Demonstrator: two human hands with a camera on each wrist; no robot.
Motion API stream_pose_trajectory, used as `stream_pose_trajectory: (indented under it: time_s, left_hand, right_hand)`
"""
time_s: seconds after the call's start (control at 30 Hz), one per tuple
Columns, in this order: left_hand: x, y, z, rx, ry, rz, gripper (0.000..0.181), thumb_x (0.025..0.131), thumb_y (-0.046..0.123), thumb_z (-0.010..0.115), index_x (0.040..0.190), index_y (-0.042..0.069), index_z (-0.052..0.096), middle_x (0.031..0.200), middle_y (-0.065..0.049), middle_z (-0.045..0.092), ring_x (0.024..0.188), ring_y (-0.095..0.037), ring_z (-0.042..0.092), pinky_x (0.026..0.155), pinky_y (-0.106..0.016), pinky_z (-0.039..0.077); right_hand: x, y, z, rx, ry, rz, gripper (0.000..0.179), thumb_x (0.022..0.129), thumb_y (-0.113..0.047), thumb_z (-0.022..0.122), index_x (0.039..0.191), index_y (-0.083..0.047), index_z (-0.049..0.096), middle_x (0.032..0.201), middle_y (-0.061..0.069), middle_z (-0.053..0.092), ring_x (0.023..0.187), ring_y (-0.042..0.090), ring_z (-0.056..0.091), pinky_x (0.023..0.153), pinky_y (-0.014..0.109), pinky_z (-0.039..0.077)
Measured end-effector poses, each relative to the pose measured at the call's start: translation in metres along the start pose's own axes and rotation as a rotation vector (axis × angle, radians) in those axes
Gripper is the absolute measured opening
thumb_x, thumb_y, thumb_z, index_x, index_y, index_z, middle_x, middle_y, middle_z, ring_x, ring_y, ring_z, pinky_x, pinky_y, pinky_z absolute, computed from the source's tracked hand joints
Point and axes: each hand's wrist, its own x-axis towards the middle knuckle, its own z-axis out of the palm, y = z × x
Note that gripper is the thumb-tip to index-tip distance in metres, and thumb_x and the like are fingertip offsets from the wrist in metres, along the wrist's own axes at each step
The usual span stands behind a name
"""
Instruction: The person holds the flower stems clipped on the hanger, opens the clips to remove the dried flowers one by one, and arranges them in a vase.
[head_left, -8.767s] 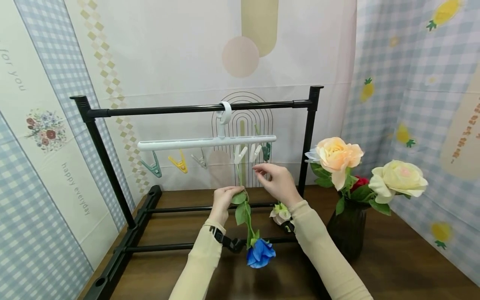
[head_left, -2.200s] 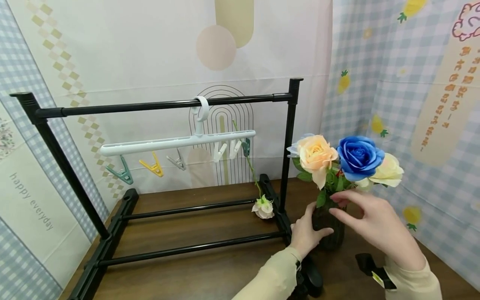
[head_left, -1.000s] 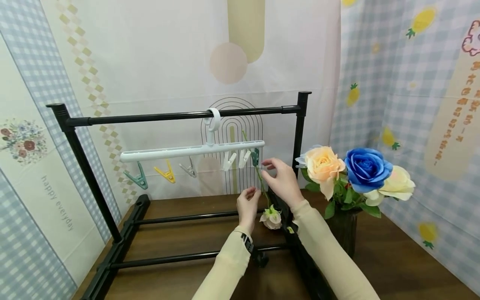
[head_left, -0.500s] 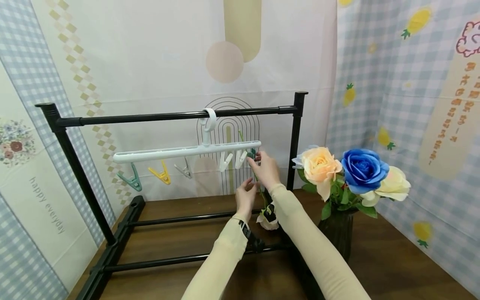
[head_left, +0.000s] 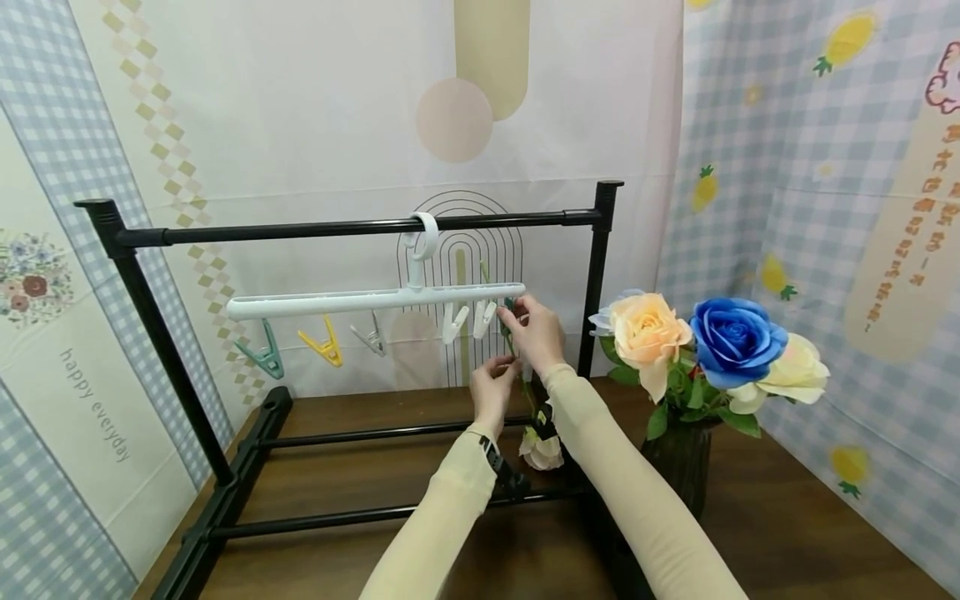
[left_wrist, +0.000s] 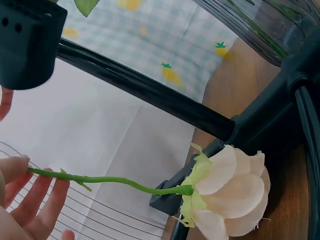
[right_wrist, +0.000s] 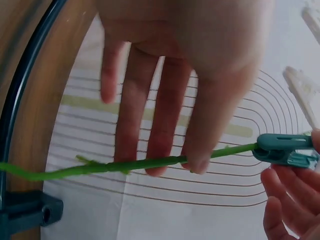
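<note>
A cream artificial rose (left_wrist: pixel 232 192) hangs head down on its green stem (left_wrist: pixel 125 181) below the right end of the white clip hanger (head_left: pixel 337 302). My left hand (head_left: pixel 492 392) pinches that stem between thumb and fingers, some way above the bloom. Higher up, my right hand (head_left: pixel 538 333) grips the dark green clothespin (right_wrist: pixel 282 142), its fingers on the handle end. In the right wrist view the stem's upper part runs into the clip's nose; whether the clip presses on it I cannot tell. My right hand hides most of this clip in the head view.
A black rack (head_left: pixel 300 231) carries the hanger. Left of my hands hang white clips (head_left: pixel 453 322), a grey one, a yellow clip (head_left: pixel 322 342) and a green clip (head_left: pixel 264 353). At the right, a dark vase (head_left: pixel 678 467) holds a blue rose (head_left: pixel 738 342), a peach rose and cream roses.
The blue rose, held below a white clip at first, now stands in the vase. From the vase my hands have moved left to the hanging cream rose; my right hand has reached its clip.
</note>
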Motion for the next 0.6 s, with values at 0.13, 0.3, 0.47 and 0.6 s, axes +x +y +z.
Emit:
stream_pose_trajectory:
  time_s: [0.13, 0.3, 0.47, 0.6]
  left_hand:
    - [-0.001, 0.001, -0.001, -0.011, -0.005, -0.001, 0.019, 0.091, 0.021, 0.068, 0.103, 0.007, 0.074, 0.1, -0.014, 0.073, 0.096, -0.032, 0.068, 0.083, -0.036, 0.054]
    - [-0.001, 0.003, -0.003, 0.018, -0.006, -0.001, 0.019, 0.09, 0.02, 0.068, 0.103, 0.008, 0.074, 0.1, -0.013, 0.074, 0.095, -0.03, 0.069, 0.087, -0.043, 0.054]
    - [-0.001, 0.006, -0.005, 0.057, -0.002, -0.013, 0.021, 0.089, 0.021, 0.069, 0.105, 0.007, 0.073, 0.101, -0.013, 0.073, 0.084, -0.022, 0.071, 0.08, -0.037, 0.056]
    - [-0.001, 0.008, -0.008, 0.051, 0.014, -0.047, 0.021, 0.089, 0.019, 0.07, 0.104, 0.005, 0.072, 0.1, -0.013, 0.072, 0.081, -0.026, 0.072, 0.075, -0.033, 0.056]
  right_hand:
    - [0.0, 0.0, -0.003, 0.015, 0.017, -0.04, 0.026, 0.094, -0.031, 0.064, 0.1, -0.007, 0.07, 0.097, 0.013, 0.073, 0.087, 0.027, 0.068, 0.075, 0.042, 0.052]
    - [-0.001, 0.0, -0.006, -0.027, 0.065, -0.099, 0.024, 0.093, -0.03, 0.065, 0.094, -0.008, 0.074, 0.09, 0.011, 0.075, 0.08, 0.025, 0.069, 0.068, 0.039, 0.051]
    - [-0.003, 0.002, -0.011, -0.056, 0.126, -0.126, 0.022, 0.092, -0.029, 0.066, 0.089, -0.009, 0.075, 0.084, 0.009, 0.075, 0.072, 0.025, 0.068, 0.06, 0.035, 0.047]
    - [-0.005, 0.003, -0.015, -0.042, 0.133, -0.116, 0.022, 0.092, -0.029, 0.066, 0.094, -0.009, 0.076, 0.087, 0.01, 0.076, 0.075, 0.025, 0.069, 0.064, 0.037, 0.051]
